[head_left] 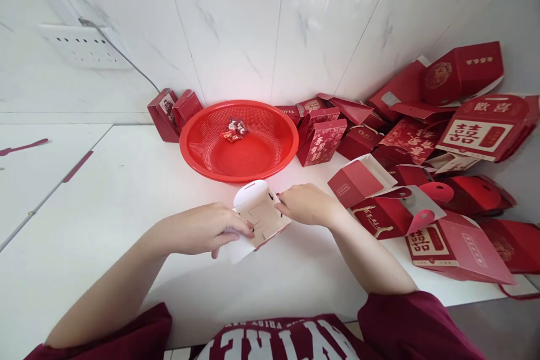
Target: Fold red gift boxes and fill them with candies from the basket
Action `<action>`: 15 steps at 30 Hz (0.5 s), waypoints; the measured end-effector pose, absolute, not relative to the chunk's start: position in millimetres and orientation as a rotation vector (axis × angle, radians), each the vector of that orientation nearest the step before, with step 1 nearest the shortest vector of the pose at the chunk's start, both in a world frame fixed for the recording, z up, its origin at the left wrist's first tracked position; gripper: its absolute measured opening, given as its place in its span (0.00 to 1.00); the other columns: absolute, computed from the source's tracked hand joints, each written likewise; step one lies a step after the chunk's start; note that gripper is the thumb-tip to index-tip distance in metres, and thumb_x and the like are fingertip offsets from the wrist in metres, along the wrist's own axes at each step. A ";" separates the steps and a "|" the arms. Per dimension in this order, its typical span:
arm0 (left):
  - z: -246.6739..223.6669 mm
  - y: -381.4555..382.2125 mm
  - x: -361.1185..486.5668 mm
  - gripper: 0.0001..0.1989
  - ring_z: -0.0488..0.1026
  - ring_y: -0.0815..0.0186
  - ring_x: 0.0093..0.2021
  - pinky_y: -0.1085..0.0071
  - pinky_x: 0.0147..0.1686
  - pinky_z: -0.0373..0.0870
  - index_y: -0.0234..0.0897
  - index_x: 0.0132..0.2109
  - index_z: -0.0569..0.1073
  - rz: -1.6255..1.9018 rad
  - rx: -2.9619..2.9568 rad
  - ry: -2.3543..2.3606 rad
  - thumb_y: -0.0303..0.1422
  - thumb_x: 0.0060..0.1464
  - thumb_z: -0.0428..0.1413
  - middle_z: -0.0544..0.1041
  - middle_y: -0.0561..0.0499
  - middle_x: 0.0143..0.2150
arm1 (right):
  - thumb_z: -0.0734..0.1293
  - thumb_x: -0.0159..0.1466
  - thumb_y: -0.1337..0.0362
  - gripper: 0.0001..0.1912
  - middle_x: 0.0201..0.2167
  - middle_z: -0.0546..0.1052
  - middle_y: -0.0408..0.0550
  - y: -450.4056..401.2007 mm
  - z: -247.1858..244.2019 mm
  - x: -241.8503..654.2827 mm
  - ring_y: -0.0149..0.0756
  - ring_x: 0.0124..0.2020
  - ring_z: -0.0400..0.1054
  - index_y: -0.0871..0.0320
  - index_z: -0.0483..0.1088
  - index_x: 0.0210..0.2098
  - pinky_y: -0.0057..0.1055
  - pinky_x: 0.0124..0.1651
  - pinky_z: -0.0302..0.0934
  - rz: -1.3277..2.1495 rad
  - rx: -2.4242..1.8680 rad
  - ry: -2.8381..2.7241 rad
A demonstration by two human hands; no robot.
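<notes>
Between my two hands is a paper gift box (pixel 266 220), its white inside facing up and its flaps spread. A rounded flap with a slot points toward the basket, and a bit of red shows along the lower edge. My left hand (pixel 217 229) grips the box's left side, thumb on the inner face. At the opposite side, my right hand (pixel 306 204) pinches the wall near small dark slots. Just beyond stands a red plastic basket (pixel 194 160) with a few wrapped candies (pixel 234 130) inside.
Many red gift boxes (pixel 426 242) crowd the right side, some folded up, some open. Two small red boxes (pixel 164 115) stand left of the basket by the tiled wall (pixel 236 22). A socket strip (pixel 86 48) with a cable is at upper left.
</notes>
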State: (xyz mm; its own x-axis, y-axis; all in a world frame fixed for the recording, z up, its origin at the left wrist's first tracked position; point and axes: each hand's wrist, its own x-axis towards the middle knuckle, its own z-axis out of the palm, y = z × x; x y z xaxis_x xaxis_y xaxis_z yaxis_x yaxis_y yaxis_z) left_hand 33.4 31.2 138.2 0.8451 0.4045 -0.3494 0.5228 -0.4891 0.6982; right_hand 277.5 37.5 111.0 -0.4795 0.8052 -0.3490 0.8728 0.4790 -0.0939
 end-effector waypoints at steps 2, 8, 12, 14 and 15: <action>123.6 30.2 33.8 0.20 0.74 0.74 0.22 0.77 0.23 0.67 0.45 0.49 0.79 -0.109 2.171 0.687 0.23 0.59 0.47 0.82 0.53 0.46 | 0.53 0.72 0.61 0.22 0.34 0.81 0.56 37.4 109.6 277.6 0.45 0.36 0.76 0.59 0.76 0.34 0.33 0.34 0.59 -0.407 1.300 2.505; 87.6 29.2 36.4 0.19 0.77 0.70 0.31 0.78 0.30 0.68 0.43 0.39 0.81 -0.022 2.308 0.687 0.18 0.49 0.51 0.83 0.56 0.34 | 0.56 0.73 0.60 0.19 0.34 0.80 0.60 31.4 103.9 268.4 0.47 0.38 0.76 0.62 0.76 0.37 0.35 0.39 0.62 -0.286 1.404 2.551; 79.9 32.5 31.1 0.16 0.76 0.69 0.32 0.76 0.34 0.68 0.42 0.37 0.81 0.008 2.340 0.634 0.20 0.47 0.54 0.82 0.56 0.36 | 0.65 0.69 0.56 0.16 0.48 0.77 0.62 25.1 92.3 269.2 0.50 0.50 0.72 0.62 0.73 0.47 0.41 0.51 0.63 -0.274 1.340 2.941; 76.3 33.2 30.7 0.17 0.75 0.70 0.30 0.76 0.32 0.67 0.42 0.36 0.81 0.035 2.350 0.624 0.19 0.45 0.53 0.81 0.56 0.34 | 0.67 0.66 0.50 0.25 0.61 0.68 0.62 23.8 85.5 274.3 0.51 0.62 0.62 0.61 0.68 0.56 0.45 0.61 0.58 -0.453 1.136 3.199; 74.3 33.1 31.3 0.17 0.74 0.69 0.30 0.75 0.32 0.67 0.41 0.35 0.80 0.053 2.368 0.621 0.18 0.44 0.52 0.80 0.56 0.32 | 0.68 0.64 0.47 0.33 0.67 0.62 0.61 23.4 82.1 277.4 0.51 0.67 0.55 0.60 0.63 0.61 0.47 0.65 0.53 -0.582 1.036 3.266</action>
